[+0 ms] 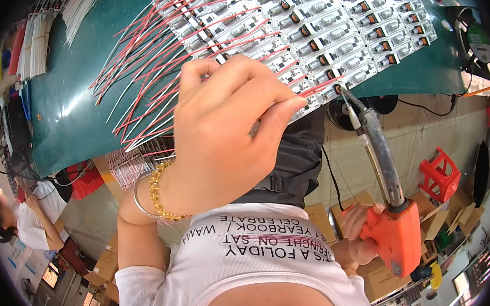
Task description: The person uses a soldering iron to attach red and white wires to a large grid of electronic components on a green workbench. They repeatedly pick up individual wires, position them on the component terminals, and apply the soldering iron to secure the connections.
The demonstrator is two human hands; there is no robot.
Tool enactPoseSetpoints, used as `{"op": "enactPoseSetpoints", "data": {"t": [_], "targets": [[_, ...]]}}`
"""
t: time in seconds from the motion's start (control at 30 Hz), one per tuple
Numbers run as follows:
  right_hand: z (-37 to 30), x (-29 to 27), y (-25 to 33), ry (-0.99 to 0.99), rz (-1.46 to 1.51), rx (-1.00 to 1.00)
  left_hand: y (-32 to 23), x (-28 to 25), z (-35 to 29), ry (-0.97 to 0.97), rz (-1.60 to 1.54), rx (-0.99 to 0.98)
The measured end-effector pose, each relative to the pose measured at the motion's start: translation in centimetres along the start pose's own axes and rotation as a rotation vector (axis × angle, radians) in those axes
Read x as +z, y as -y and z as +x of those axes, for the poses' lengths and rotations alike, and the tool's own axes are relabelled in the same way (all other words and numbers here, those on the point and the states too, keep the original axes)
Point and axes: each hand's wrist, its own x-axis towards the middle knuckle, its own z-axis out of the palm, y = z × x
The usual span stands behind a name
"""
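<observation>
A panel of small white circuit boards (329,30) lies on the green table, with rows of black-and-copper parts across it. My left hand (227,128) rests over the panel's near edge, fingers curled and thumb pressed in, closed on a red wire (319,88) that reaches toward a board near the corner. In my right hand (359,231) is the orange handle of a soldering gun (402,237). Its metal tip touches or nearly touches the board at the wire's end. Many red and white wires (147,82) fan out leftward from the panel. My left fingertips are partly hidden.
The green table (75,116) carries a bundle of white wires (87,2) at the far left. A black fan (478,47) stands at the right edge. A red stool (440,174) and cardboard boxes are on the floor. At left, another person (39,211) sits.
</observation>
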Motion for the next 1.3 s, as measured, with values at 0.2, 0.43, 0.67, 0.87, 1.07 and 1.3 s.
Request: {"op": "enactPoseSetpoints", "data": {"t": [0.2, 0.43, 0.67, 0.87, 1.07, 1.3], "targets": [[-1.4, -0.8, -0.5, 0.012, -0.097, -0.026, -0.3, 0.8, 0.3, 0.008, 0.054, 0.018], [-1.1, 0.7, 1.4, -0.133, -0.242, 0.295, -0.4, 1.0, 0.2, 0.015, 0.115, 0.033], [-0.5, 0.5, 0.5, -0.071, -0.031, 0.060, -0.4, 1.2, 0.3, 0.005, 0.142, 0.059], [-2.0, -1.5, -2.4, 0.080, -0.098, -0.015, -0.3, 1.0, 0.2, 0.008, 0.165, 0.049], [0.7, 1.8, 0.9, -0.131, 0.178, 0.046, -0.5, 1.0, 0.2, 0.002, 0.161, 0.043], [1.5, 1.4, 1.6, -0.095, 0.430, -0.018, -0.9, -0.5, -0.3, -0.020, -0.006, 0.039]]}}
